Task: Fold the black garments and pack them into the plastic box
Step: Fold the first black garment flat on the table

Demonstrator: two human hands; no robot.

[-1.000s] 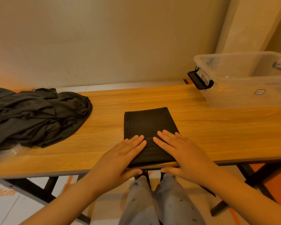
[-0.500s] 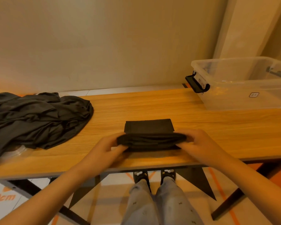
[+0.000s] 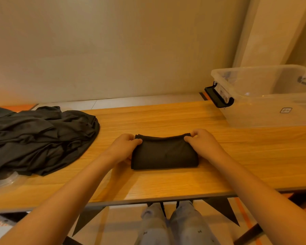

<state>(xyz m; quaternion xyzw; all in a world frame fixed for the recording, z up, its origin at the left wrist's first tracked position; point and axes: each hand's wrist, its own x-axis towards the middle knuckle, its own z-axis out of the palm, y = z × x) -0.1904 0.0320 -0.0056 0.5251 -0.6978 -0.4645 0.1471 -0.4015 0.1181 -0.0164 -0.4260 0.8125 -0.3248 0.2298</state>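
Desk: wooden top (image 3: 166, 183) on dark legs, running left to right before a plain beige wall (image 3: 113, 50).
Garment: black, folded into a short wide block (image 3: 163, 154). It lies flat on the desk at mid-length, nearer the front edge than the back. Its far edge bows a little between the two hands.
Left hand: (image 3: 125, 147) at the garment's left end – thumb and curled fingers pinch the far left corner, the heel of the hand beside the cloth on the wood.
Right hand: (image 3: 203, 144) at the right end, thumb and curled fingers pinching the far right corner.
Pile: loose black cloth (image 3: 39, 138) heaped at the desk's left end, well apart from the garment. It reaches from near the back edge toward the front.
Clear plastic: a piece (image 3: 5, 181) shows under the pile's near left side – what it is cannot be told.
Box: clear plastic, no lid, its wall (image 3: 265, 117) at the back right corner of the desk. Whether anything lies inside is unclear.
Latch: black (image 3: 218, 97), on the box's left end, hanging outward.
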